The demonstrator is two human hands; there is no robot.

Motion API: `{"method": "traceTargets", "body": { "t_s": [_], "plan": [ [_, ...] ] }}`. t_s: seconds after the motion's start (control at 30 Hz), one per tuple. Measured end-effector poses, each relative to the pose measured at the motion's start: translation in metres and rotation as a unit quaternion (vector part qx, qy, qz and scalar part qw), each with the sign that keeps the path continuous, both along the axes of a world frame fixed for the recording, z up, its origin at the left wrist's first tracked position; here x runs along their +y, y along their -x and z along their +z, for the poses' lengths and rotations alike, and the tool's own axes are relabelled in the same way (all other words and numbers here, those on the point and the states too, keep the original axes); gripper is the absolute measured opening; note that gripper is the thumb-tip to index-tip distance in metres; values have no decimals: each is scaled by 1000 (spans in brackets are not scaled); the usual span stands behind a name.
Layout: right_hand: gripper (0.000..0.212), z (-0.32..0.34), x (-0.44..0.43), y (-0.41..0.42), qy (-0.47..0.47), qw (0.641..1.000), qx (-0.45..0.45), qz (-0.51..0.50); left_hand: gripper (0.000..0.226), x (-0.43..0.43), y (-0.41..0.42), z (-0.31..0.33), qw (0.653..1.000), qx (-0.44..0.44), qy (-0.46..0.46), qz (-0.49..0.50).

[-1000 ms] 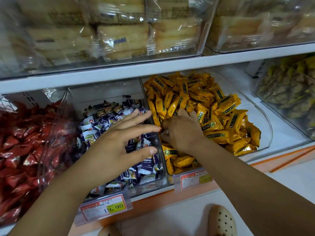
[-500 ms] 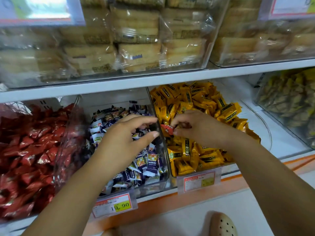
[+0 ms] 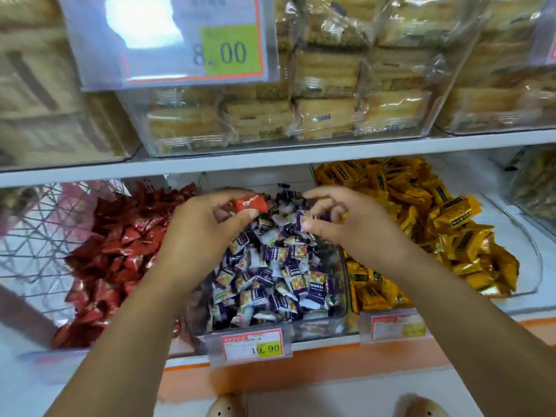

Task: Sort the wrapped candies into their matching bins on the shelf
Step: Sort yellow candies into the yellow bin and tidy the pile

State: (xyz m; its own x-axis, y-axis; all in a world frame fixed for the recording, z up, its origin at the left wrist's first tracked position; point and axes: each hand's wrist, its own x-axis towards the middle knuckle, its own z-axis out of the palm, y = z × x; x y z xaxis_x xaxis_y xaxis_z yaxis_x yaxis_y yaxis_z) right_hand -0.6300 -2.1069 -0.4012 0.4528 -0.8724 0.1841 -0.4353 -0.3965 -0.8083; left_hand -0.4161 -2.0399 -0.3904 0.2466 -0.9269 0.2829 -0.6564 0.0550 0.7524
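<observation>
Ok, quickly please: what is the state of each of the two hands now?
Left hand: closed, pinching a red candy.
Right hand: closed, pinching a purple candy.

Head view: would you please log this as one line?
left hand: holds red candy; right hand: pinches purple candy; both over purple bin

Left hand [image 3: 204, 233] pinches a red wrapped candy [image 3: 251, 203]; right hand [image 3: 343, 227] pinches a purple-wrapped candy [image 3: 310, 218], both above the clear middle bin [image 3: 343, 284], between red candies [image 3: 114, 251] and yellow candies [image 3: 436, 206].
</observation>
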Motion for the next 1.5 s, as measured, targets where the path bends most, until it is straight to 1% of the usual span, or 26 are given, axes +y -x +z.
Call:
{"method": "traceTargets", "body": {
  "t_s": [0.1,0.2,0.3,0.37,0.43,0.5,0.57,0.6,0.7,0.8,0.83,0.9,0.97,1.03,1.1,1.2,1.27,1.43,1.5],
  "plan": [
    [30,-7,-1,-6,40,998,53,-8,9,11,-35,-1,998,-8,-22,63],
    [26,-9,-2,-8,58,995,75,-13,17,19,-66,-7,994,-10,-22,107],
    [28,-11,0,-12,75,994,75,-10,24,23,-86,-10,985,-37,-12,167],
    [28,-13,1,-12,86,993,84,-16,28,22,-95,-13,979,-40,-14,201],
    [25,-13,3,-11,83,993,74,-30,33,19,-100,-16,978,-32,-15,207],
    [25,-11,5,-7,79,995,46,-36,39,16,-92,-14,979,-52,-11,199],
    [27,-6,6,2,73,996,41,-41,38,14,-72,-7,981,-86,8,171],
    [27,-2,6,9,74,995,48,-46,35,13,-58,-3,985,-87,17,149],
    [26,5,2,37,89,989,93,-68,32,10,-9,3,995,-85,2,43],
    [21,6,0,64,114,974,178,-82,43,3,39,-2,989,-104,-38,-95],
    [19,5,-1,70,138,964,210,-85,47,-1,52,-5,984,-111,-54,-130],
    [19,1,-3,83,169,946,264,-84,55,-10,72,-12,974,-125,-79,-171],
    [27,-3,-5,91,144,940,297,-80,60,-17,84,-20,966,-141,-94,-194],
    [32,-6,-6,93,118,933,334,-69,61,-23,90,-27,960,-151,-99,-213],
    [36,-9,-6,87,125,916,378,-39,60,-27,92,-31,958,-156,-104,-219],
    [38,-18,-8,64,157,897,413,20,63,-30,88,-34,957,-152,-111,-220],
    [39,-27,-13,50,167,879,444,39,65,-32,83,-36,957,-153,-108,-220],
    [37,-42,-35,50,182,850,495,-17,59,-32,78,-40,954,-181,-91,-220],
    [40,-39,-45,59,172,850,497,-39,56,-32,76,-39,952,-188,-89,-225]
  ]
}}
